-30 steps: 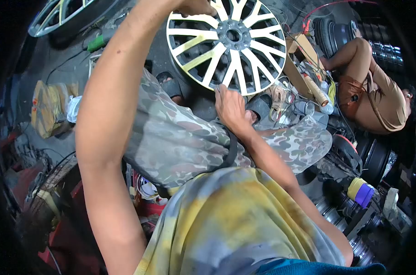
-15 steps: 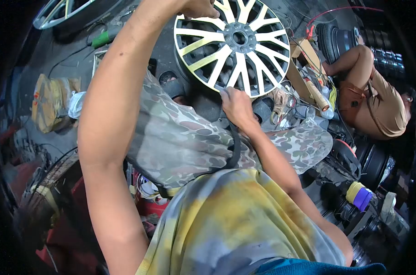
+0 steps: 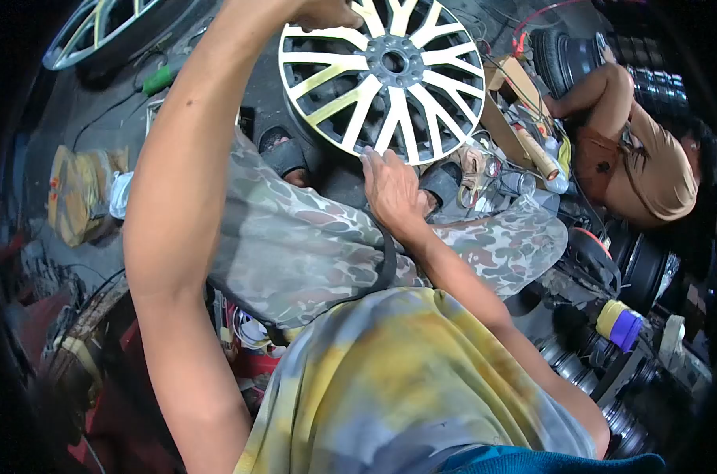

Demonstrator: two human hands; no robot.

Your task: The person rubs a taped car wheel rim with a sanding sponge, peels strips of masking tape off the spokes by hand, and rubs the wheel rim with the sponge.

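A multi-spoke car wheel (image 3: 376, 59) lies in front of my feet, its spoke faces white and pale yellow, with dark gaps between them. At its near edge my right hand (image 3: 392, 189) is closed, fingertips on the outer lip. Over the far left side of the wheel reaches my left hand (image 3: 331, 13), its fingers curled down by the spokes. The frame's top edge cuts off part of that hand, and what it pinches, if anything, is hidden.
A green power tool (image 3: 159, 80) with a cord lies left, near another wheel (image 3: 98, 31) and a wrapped spool (image 3: 70, 193). Cardboard (image 3: 520, 83), a cardboard tube (image 3: 538, 154) and cables crowd the right. Beyond them a person (image 3: 651, 170) sits beside a tyre (image 3: 549, 63).
The view has shifted, so the wheel and surroundings sit slightly farther left. My right hand stays at the near lip and my left hand at the far left side.
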